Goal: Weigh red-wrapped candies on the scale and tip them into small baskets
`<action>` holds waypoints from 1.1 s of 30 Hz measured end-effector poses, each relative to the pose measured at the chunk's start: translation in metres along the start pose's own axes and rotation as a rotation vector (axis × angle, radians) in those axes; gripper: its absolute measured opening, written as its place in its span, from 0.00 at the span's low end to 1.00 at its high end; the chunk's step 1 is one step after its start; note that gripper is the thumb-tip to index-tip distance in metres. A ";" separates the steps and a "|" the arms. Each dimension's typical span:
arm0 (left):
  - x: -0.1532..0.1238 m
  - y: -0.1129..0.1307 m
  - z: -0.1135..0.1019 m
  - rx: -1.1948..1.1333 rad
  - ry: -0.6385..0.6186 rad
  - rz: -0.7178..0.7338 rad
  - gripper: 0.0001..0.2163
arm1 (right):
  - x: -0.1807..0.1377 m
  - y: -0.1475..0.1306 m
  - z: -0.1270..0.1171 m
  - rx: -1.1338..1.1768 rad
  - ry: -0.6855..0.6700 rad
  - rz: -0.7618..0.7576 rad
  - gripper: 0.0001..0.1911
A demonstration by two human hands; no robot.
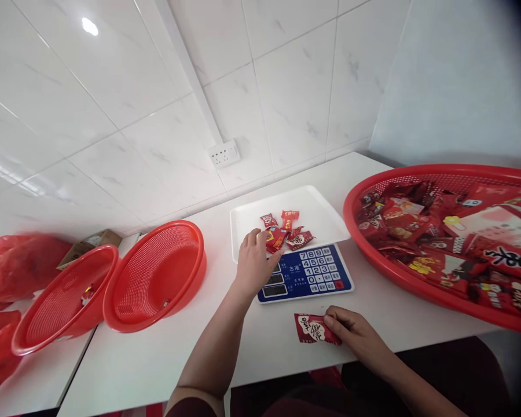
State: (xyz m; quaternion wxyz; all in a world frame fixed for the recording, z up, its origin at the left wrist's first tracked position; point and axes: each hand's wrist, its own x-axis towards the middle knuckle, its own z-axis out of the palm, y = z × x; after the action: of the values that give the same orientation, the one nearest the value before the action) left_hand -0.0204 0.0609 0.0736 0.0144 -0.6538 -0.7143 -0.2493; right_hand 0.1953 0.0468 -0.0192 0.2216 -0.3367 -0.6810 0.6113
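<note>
Packets (289, 220) lay loosely heaped on the white tray (242, 219) right at the left hand (255, 262), the nearer one, whose grip could not be made out, while the right hand's (356, 333) grip pinched a red packet (309, 329) by its right end, long axis crosswise over the desk (165, 359)

A small shop's packing or weighing room is showing here — a keypad scale (306, 272) is standing on a white table (134, 368). Right of it, a large basket (451, 169) is holding many wrapped snack packets (403, 215) — bulk stock.
</note>
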 end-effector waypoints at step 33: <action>0.096 0.172 0.084 0.119 -0.707 0.491 0.20 | 0.002 0.006 -0.001 0.252 -0.038 -0.091 0.28</action>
State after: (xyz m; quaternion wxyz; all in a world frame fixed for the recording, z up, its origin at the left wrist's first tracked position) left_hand 0.1536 0.1853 0.0919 -0.1348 -0.8476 -0.5115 0.0424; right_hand 0.1954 0.0493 -0.0256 0.2766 -0.2631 -0.6174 0.6878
